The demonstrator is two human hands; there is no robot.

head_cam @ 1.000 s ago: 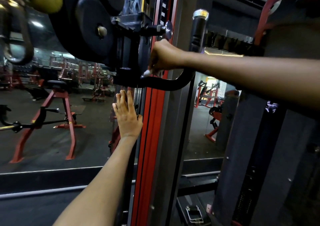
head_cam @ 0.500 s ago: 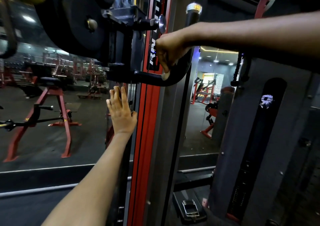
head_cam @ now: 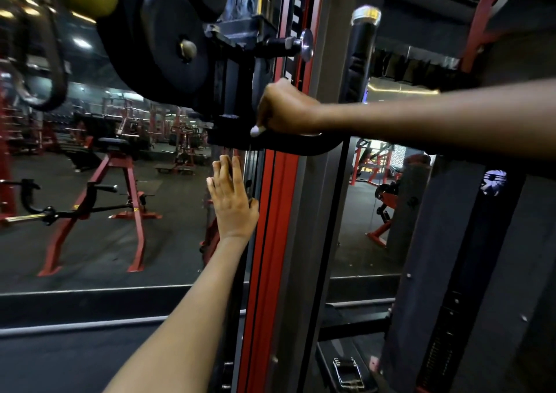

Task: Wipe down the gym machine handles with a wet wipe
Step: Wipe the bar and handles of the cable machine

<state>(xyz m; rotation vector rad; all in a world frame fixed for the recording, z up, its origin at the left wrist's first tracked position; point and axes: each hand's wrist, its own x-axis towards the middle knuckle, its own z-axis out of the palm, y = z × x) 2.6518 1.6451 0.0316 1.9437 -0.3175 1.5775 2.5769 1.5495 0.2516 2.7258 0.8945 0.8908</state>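
Head view shows the person's right hand (head_cam: 285, 109) curled in a tight grip around the black curved metal handle (head_cam: 304, 146) of the red-and-grey gym machine upright (head_cam: 270, 242), with a small crumpled white wet wipe (head_cam: 257, 130) bunched under the fingers; only a nub of it pokes out at the left edge of the fist. The left hand (head_cam: 231, 200) holds nothing, its fingers straight and flat against the frame just below the handle's mounting end.

Risks from here, as a judgement: the wipe is balled small, so a stroke along the bar could cover only a thin strip and leave the underside and the bend untouched. A loosened grip at the bend could let the wipe slip out and drop to the dark gym floor (head_cam: 90, 257). The hand works close beside the chrome-tipped adjustment pin (head_cam: 301, 45) and the black bracket, where knuckles could knock metal. The black round weight plates (head_cam: 174, 40) hang just above and left of the work, near enough to bump.

The handle runs level from the bracket, then bends upward to a black upright grip capped in silver (head_cam: 362, 46). Its surface looks dark and matte; whether it is wet or dirty cannot be told.
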